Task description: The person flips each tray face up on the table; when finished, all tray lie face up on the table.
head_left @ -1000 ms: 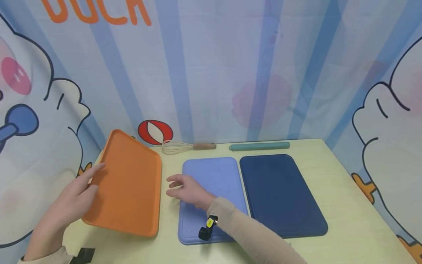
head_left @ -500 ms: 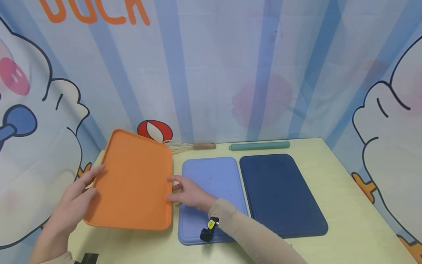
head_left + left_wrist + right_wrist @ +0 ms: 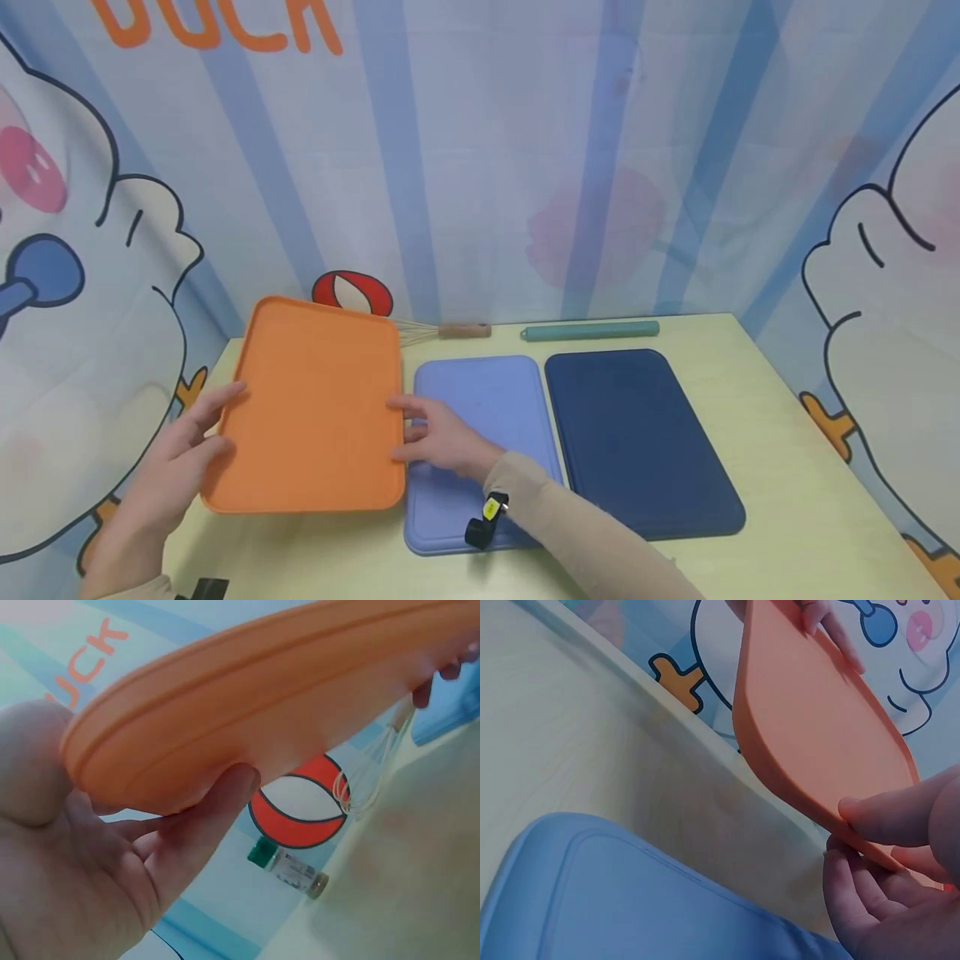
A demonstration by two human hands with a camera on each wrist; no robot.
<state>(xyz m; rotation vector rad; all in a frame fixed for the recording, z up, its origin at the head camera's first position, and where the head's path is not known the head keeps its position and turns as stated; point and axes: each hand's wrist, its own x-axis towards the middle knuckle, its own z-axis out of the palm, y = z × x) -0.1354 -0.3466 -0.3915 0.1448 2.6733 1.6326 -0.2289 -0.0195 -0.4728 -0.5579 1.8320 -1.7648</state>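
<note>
Above the desk [image 3: 765,433], just left of the periwinkle board [image 3: 502,408], holding an orange tray [image 3: 318,408] tilted by opposite rims, with left grip [image 3: 174,457] and right grip [image 3: 452,439] both pinched closed on it, probably for balance.

Downward head and close wrist views share the tray [image 3: 318,404].

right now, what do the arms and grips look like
The right sleeve is beige and long; of the left sleeve, also beige, only the cuff shows. The left grip and right grip are bare hands, no gloves. A black device with a yellow tag sits near the right cuff; a black piece shows partly by the left.
</note>
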